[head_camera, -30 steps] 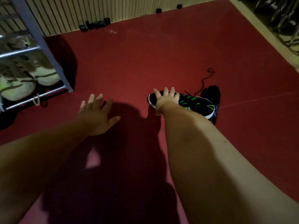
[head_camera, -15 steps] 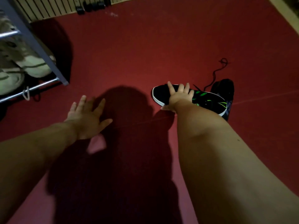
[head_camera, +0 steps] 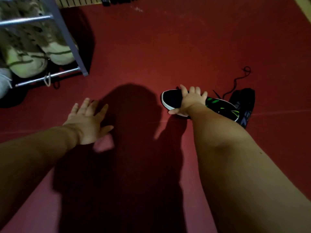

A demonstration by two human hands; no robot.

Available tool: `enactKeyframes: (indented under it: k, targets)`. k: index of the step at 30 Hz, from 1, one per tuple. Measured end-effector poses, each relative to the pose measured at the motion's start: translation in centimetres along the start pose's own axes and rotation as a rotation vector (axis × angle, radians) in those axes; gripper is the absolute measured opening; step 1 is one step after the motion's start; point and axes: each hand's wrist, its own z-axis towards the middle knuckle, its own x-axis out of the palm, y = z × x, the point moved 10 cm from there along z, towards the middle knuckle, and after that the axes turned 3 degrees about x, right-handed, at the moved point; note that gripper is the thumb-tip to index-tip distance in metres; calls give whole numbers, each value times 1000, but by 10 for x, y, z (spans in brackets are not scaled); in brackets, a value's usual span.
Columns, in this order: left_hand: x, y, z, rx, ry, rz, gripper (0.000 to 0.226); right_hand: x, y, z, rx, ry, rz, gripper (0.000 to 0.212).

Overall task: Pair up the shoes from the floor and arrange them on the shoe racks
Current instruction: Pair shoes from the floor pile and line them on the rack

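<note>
My right hand (head_camera: 188,102) grips a black shoe with green marks and a white sole (head_camera: 171,99) around its middle, fingers over the top and thumb under the sole edge. A second dark shoe with blue marks (head_camera: 244,105) lies just behind it on the red floor, a loose black lace (head_camera: 239,79) trailing away from it. My left hand (head_camera: 87,120) is spread with straight fingers, holding nothing, low over the floor at centre left. The metal shoe rack (head_camera: 67,36) stands at the upper left with pale cream shoes (head_camera: 27,63) on its lower rails.
A red floor mat (head_camera: 168,47) covers the area. Small dark objects (head_camera: 116,0) line the slatted wall at the top edge. My own shadow falls across the floor between my arms. A white shoe (head_camera: 4,81) shows at the far left edge.
My right hand has closed around the black and green shoe it first only reached over. The view has shifted so the rack looks nearer. My left hand stays spread.
</note>
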Motion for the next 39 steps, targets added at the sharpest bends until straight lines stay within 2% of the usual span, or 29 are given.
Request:
enactKeyframes:
  k: [4,9,20,26,32,36,39]
  targets:
    - [19,32,-25,-80,10,-31,76,-3,68,-18,-201,90,-13,114]
    - [38,84,-61,-170,8,-45,76,-8,163,-58,-431,-5,-163,111]
    - [74,195,-141,-370,-51,-105,80,-2,260,-130,-627,10,-331,113]
    - [103,244,-173,-444,24,-125,101,4,314,-169,-756,-51,-425,113]
    - [127,264,-175,-406,117,-154,122,19,365,-230,-1010,-85,-492,113]
    - [140,265,-166,-376,138,-134,122,37,375,-255,-1024,-102,-550,114]
    - [136,263,-155,-334,22,-220,108,41,363,-255,-937,-73,-526,116]
